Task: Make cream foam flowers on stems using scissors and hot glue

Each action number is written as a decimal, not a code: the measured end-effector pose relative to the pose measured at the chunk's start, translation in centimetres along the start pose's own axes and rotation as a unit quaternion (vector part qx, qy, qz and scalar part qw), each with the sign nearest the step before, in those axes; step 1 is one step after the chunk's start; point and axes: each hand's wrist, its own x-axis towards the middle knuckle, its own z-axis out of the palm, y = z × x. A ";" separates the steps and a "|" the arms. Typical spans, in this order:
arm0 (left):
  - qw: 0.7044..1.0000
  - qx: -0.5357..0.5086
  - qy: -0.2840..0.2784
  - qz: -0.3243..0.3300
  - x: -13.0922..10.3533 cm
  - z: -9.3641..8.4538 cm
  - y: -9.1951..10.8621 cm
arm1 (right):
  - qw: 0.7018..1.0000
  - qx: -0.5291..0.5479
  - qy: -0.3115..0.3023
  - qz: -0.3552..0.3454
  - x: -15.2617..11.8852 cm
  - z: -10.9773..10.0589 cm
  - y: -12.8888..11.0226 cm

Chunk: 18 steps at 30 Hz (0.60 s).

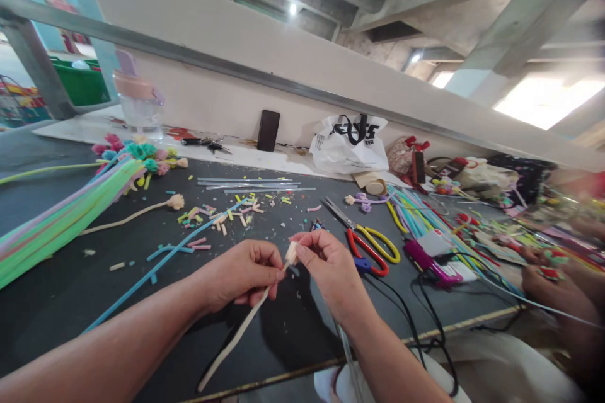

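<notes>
My left hand [253, 274] pinches a cream pipe cleaner [231, 343] just below its top end, and the long stem hangs down toward the table's front edge. At that end sits a small cream flower head [292, 253], which my right hand [326, 258] grips between thumb and fingers. Beyond my left hand lie a finished cream pipe-cleaner flower [174, 202], a blue pipe cleaner [165, 255] and many short cut pieces [224, 217]. Right of my right hand are scissors [354, 227] with a yellow and a red handle.
A bundle of pipe-cleaner flowers [80, 208] lies left. Clear sticks [255, 184], a phone [268, 130], a white bag [350, 148] and a bottle [139, 104] stand or lie toward the back. A magenta glue gun [432, 264] trails black cords; another person's hands [560, 286] are at right.
</notes>
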 end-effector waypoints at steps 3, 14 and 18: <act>1.000 0.003 -0.003 -0.001 0.0 0.0 0.1 | 1.000 0.002 0.007 -0.003 0.0 0.0 0.0; 1.000 -0.015 0.001 -0.005 0.0 0.0 0.1 | 0.999 0.009 0.025 -0.027 -0.3 0.0 -0.1; 1.000 -0.026 0.001 -0.008 0.1 -0.1 -0.1 | 0.997 0.064 0.025 -0.030 -0.5 -0.2 -0.4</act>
